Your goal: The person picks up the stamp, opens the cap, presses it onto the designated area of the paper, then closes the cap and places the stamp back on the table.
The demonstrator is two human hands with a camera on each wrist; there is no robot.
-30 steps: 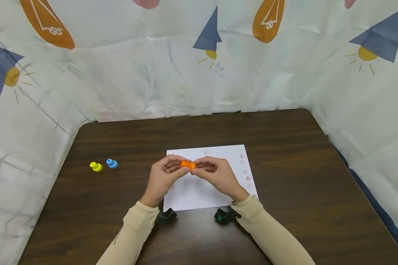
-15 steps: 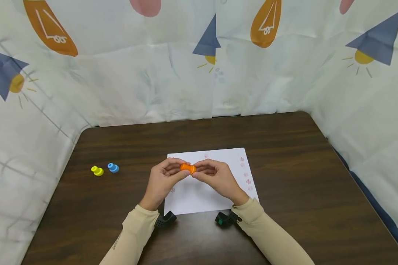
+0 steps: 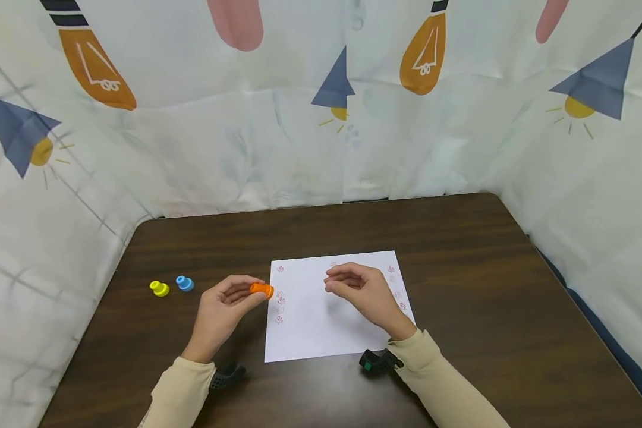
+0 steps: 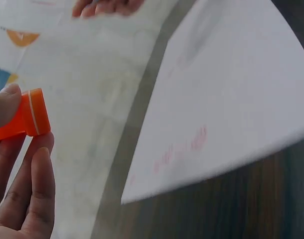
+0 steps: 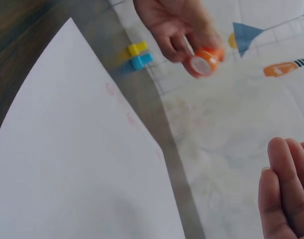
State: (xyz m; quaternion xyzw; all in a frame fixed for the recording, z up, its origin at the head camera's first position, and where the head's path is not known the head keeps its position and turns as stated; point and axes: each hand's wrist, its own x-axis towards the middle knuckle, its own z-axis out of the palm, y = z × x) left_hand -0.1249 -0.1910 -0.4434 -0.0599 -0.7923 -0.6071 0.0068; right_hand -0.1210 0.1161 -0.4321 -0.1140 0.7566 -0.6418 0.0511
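My left hand (image 3: 216,315) pinches a small orange stamp (image 3: 261,290) between thumb and fingers, held in the air by the paper's left edge. The left wrist view shows a pale line around the stamp (image 4: 34,112), near its wide end. In the right wrist view its round, pale end face (image 5: 200,65) is turned toward the camera. Over the right part of a white sheet of paper (image 3: 321,327), my right hand (image 3: 371,297) hovers with loosely bent fingers and nothing in them. Small reddish prints (image 3: 280,300) run along the sheet's left, top and right margins.
A yellow stamp (image 3: 159,289) and a blue stamp (image 3: 184,283) stand close together on the dark wooden table (image 3: 487,285), left of the sheet. White printed curtains (image 3: 203,142) hang behind the table and along both sides.
Both hands held the orange stamp together over the paper before. My right hand has let go and shifted slightly right; my left hand has carried the stamp left. The head view has tilted up.
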